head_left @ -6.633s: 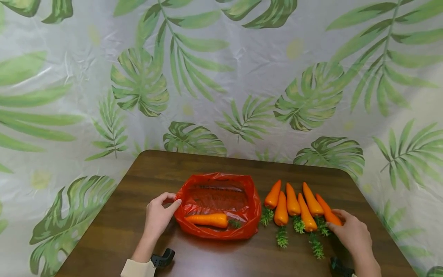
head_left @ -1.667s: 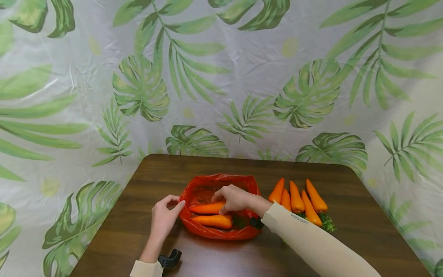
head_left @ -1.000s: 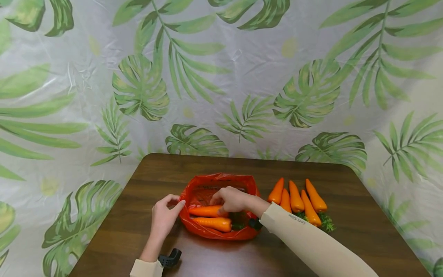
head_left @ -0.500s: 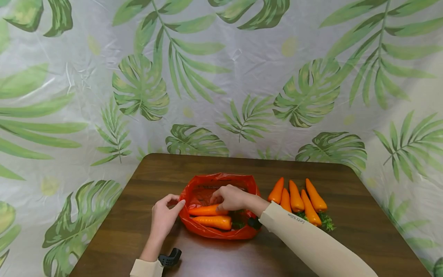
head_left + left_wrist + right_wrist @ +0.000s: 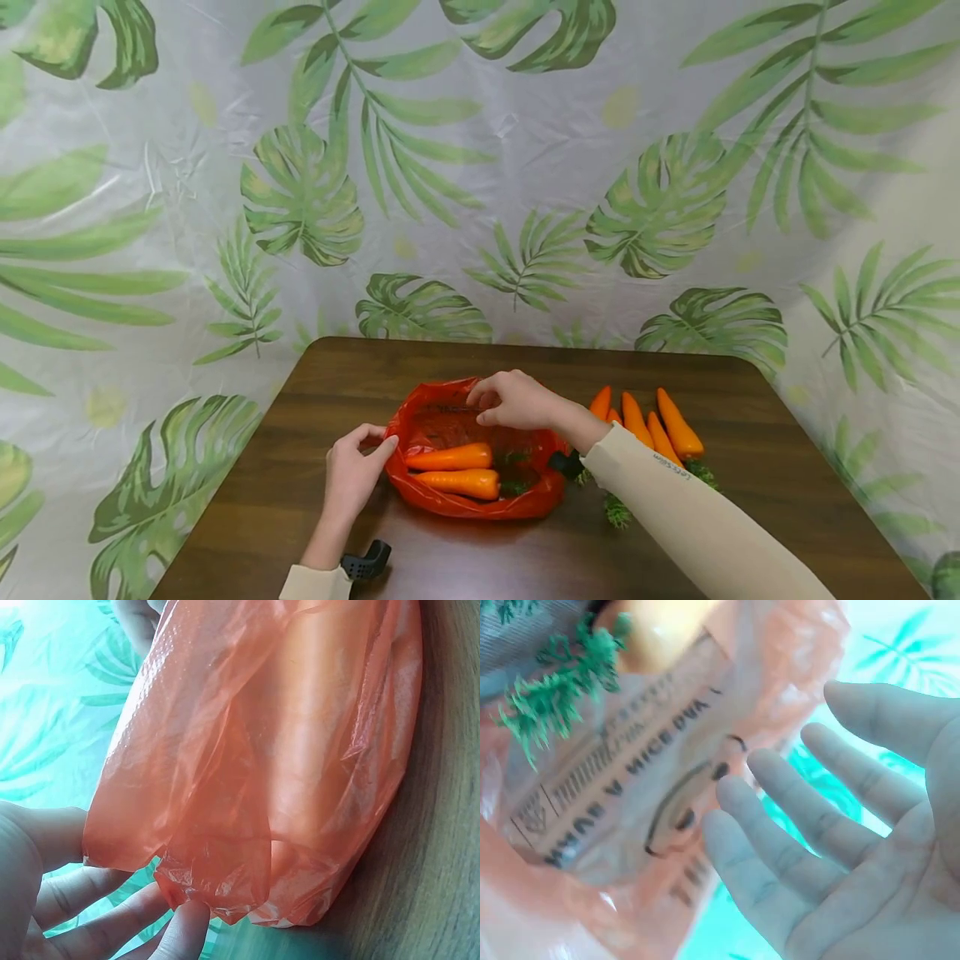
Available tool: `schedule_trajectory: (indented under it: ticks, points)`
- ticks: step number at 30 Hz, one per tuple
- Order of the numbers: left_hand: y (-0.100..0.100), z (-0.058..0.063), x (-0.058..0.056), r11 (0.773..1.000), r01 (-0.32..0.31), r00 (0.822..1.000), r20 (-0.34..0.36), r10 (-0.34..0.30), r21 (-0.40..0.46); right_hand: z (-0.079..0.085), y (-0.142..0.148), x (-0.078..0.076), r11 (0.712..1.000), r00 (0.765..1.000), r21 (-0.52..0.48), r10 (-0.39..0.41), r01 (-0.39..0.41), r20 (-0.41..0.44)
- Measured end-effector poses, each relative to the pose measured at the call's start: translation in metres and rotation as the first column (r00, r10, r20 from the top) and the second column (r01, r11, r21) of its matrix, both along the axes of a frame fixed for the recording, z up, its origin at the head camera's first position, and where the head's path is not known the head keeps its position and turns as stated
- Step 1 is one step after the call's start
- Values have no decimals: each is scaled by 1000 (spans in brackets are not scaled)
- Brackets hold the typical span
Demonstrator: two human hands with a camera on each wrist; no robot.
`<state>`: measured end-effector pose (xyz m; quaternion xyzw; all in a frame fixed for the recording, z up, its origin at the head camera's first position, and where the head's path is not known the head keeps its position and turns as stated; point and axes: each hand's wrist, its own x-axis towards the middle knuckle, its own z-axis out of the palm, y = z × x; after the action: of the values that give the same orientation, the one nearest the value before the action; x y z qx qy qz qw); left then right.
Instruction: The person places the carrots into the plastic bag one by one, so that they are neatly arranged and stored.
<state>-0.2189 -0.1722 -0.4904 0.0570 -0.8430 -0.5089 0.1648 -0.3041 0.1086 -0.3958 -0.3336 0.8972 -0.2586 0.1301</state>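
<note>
A red plastic bag (image 5: 480, 505) lies with its mouth spread on the table. Two orange carrots with green tops rest side by side inside it, the rear carrot (image 5: 450, 457) and the front carrot (image 5: 457, 483). My left hand (image 5: 356, 471) pinches the bag's left rim between thumb and fingers, as the left wrist view also shows. Over the bag's far right part hovers my right hand (image 5: 519, 402), holding nothing. In the right wrist view its fingers (image 5: 780, 847) are spread apart beside the bag's printed inner wall (image 5: 652, 772), near one carrot's green top (image 5: 562, 690).
Several more carrots (image 5: 678, 425) lie to the right of the bag, partly hidden by the right sleeve (image 5: 697, 508). Their green tops (image 5: 618, 512) point toward the near side. The wooden table (image 5: 255, 500) backs onto a leaf-patterned sheet (image 5: 555, 125).
The right hand brought a carrot from the right-hand group into the bag, set it behind the first, let go and rose. The left hand keeps holding the rim.
</note>
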Motion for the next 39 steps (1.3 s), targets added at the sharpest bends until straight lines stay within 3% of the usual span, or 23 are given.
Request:
schedule_trajectory:
  ticks: [10, 17, 28, 39]
  points:
    - [-1, -1, 1, 1000, -3, 1000, -15, 3, -8, 30, 36, 7, 984, 989, -106, -146, 146, 1]
    - [-3, -1, -1, 1000, -5, 1000, -6, 5, -10, 38, 71, 15, 947, 960, -158, -278, 280, 31]
    - [-2, -1, -1, 1000, -14, 999, -32, 13, -16, 21, 137, 26, 868, 896, -235, -444, 438, 29]
    - [-3, -3, -1, 1000, -11, 999, -39, 11, -8, -5, 197, 37, 781, 806, -253, -592, 571, -7]
